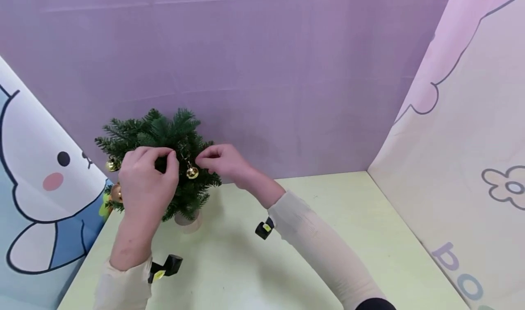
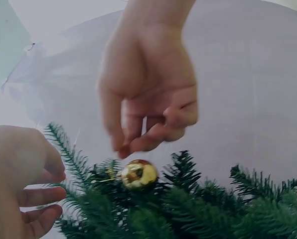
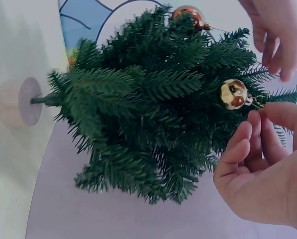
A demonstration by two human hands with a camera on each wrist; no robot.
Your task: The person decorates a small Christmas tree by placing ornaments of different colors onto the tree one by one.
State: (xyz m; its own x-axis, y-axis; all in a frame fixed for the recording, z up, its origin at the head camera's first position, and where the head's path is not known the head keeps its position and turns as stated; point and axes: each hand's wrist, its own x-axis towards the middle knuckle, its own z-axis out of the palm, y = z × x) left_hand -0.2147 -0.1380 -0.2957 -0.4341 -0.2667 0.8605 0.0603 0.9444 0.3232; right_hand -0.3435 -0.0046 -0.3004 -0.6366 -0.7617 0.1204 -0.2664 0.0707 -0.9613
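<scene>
Gold bauble (image 1: pixel 192 172) hangs on the small artificial tree (image 1: pixel 160 139), front side, between the two hands and just below both grips. Its wire hook (image 3: pixel 255 103) runs from the cap toward the right fingertips.

Right hand (image 1: pixel 223 160): thumb and forefinger drawn together in a pinching grip at the hook end, just right of the bauble. Whether they actually close on the wire cannot be told for certain; the right wrist view puts the fingertips against it.

Left hand (image 1: pixel 147 173): fingers curled in at the foliage just left of the bauble, thumb meeting forefinger. Appears to grasp a branch tip, though the sprig itself is hidden by the fingers.

Two more baubles, gold (image 1: pixel 110 165) and copper (image 1: pixel 116 193), sit on the tree's far left, well away from either grip. Tree stands on a pale wooden base (image 3: pixel 16 101) on the yellow-green tabletop (image 1: pixel 328 200).

Judgement on doing this well: steady the branch with the left grip, guide the hook fully over the twig with the right, and let the bauble's weight settle before letting go; a light pull only, since the base looks easy to tip.
</scene>
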